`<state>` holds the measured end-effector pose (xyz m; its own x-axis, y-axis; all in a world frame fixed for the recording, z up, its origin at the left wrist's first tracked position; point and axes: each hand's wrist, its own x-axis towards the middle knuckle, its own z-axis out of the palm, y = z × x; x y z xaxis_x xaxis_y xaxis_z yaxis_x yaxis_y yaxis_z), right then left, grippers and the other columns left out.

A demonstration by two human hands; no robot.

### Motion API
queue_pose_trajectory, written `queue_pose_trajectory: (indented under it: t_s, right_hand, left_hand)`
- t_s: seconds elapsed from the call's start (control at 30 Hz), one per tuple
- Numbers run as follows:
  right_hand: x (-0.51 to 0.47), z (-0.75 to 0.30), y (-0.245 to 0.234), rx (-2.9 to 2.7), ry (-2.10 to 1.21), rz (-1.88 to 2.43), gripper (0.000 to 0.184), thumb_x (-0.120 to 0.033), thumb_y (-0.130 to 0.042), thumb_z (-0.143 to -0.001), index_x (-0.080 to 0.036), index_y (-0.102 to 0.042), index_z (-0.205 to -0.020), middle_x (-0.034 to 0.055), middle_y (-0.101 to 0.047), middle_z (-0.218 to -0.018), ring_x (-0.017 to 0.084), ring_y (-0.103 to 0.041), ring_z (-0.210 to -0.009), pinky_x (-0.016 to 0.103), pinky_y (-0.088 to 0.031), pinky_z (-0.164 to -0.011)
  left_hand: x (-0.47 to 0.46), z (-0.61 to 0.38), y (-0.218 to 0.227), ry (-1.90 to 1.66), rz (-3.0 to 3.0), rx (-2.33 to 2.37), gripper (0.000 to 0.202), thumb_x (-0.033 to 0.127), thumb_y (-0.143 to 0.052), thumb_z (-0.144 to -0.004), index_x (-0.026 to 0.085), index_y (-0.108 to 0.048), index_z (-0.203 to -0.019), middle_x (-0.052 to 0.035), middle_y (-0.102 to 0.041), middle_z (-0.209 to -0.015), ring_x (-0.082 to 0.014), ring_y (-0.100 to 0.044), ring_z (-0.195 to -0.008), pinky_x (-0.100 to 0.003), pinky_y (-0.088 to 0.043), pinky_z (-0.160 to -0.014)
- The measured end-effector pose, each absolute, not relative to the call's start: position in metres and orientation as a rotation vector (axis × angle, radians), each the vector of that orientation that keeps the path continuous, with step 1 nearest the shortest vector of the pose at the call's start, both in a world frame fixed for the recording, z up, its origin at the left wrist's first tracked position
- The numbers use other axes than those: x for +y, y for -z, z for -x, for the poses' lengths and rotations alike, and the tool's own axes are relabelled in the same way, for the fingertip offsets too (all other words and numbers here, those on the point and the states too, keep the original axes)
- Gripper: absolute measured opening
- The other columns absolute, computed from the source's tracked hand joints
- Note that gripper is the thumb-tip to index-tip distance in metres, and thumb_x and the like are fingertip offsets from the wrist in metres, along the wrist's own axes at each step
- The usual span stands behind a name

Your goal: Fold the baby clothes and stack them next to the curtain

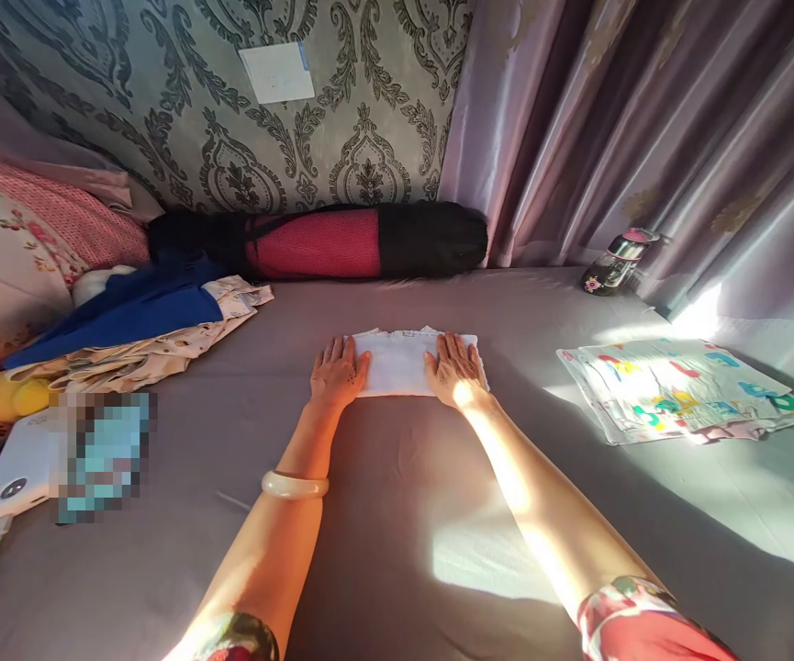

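Observation:
A small white folded cloth (400, 362) lies on the purple-grey bed sheet (397, 514) ahead of me. My left hand (338, 372) rests flat on the cloth's left end, fingers stretched out. My right hand (452, 369) lies flat on its right end, fingers spread. A pale bangle (295, 485) circles my left wrist. Neither hand grips anything.
To the right lies a folded cloth printed with coloured letters (678, 390). At the left a heap of blue and patterned clothes (141, 330), a white phone (15, 473) and floral pillows (4, 266). A red-and-black rolled bag (328, 241) lines the wall; a small bottle (613, 262) stands by the curtain.

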<state>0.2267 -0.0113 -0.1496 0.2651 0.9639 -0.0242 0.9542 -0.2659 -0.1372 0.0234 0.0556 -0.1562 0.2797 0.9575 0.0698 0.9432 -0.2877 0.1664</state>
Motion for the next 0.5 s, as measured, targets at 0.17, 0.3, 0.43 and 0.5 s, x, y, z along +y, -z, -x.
queue_pose_trajectory:
  t_s: [0.17,0.3,0.43,0.5]
  right_hand:
    - [-0.011,-0.228,0.150,-1.839,-0.205,2.426,0.063,-0.041,-0.017,-0.104,-0.008,-0.028,-0.156,0.0122,-0.021,-0.164,0.024,-0.014,-0.152,0.044,-0.009,-0.123]
    - [-0.011,-0.230,0.146,-1.843,-0.239,2.403,0.063,-0.041,-0.015,-0.103,-0.008,-0.029,-0.156,0.0117,-0.022,-0.164,0.024,-0.015,-0.152,0.044,-0.013,-0.123]
    - [-0.013,-0.239,0.143,-1.800,-0.125,2.403,0.063,-0.038,-0.017,-0.103,-0.006,-0.030,-0.155,0.0140,-0.025,-0.163,0.026,-0.018,-0.151,0.046,-0.013,-0.123]
    - [-0.014,-0.243,0.145,-1.753,-0.072,2.440,0.063,-0.037,-0.018,-0.103,-0.004,-0.030,-0.155,0.0150,-0.025,-0.163,0.027,-0.017,-0.152,0.046,-0.012,-0.123]
  left_hand:
    - [0.057,-0.022,0.160,-0.218,-2.440,1.809,0.061,0.045,-0.024,-0.102,0.010,-0.037,-0.150,-0.0165,-0.034,-0.159,-0.0289,-0.028,-0.149,-0.046,-0.027,-0.120]
    - [0.058,-0.021,0.156,-0.203,-2.403,1.791,0.060,0.045,-0.025,-0.101,0.012,-0.037,-0.150,-0.0155,-0.034,-0.159,-0.0288,-0.028,-0.149,-0.047,-0.027,-0.120]
    - [0.059,-0.017,0.153,-0.276,-2.450,1.802,0.057,0.045,-0.025,-0.101,0.015,-0.040,-0.148,-0.0148,-0.033,-0.160,-0.0282,-0.025,-0.150,-0.048,-0.025,-0.120]
    - [0.059,-0.016,0.153,-0.304,-2.471,1.810,0.057,0.044,-0.024,-0.101,0.014,-0.040,-0.147,-0.0152,-0.033,-0.160,-0.0282,-0.024,-0.150,-0.047,-0.024,-0.121]
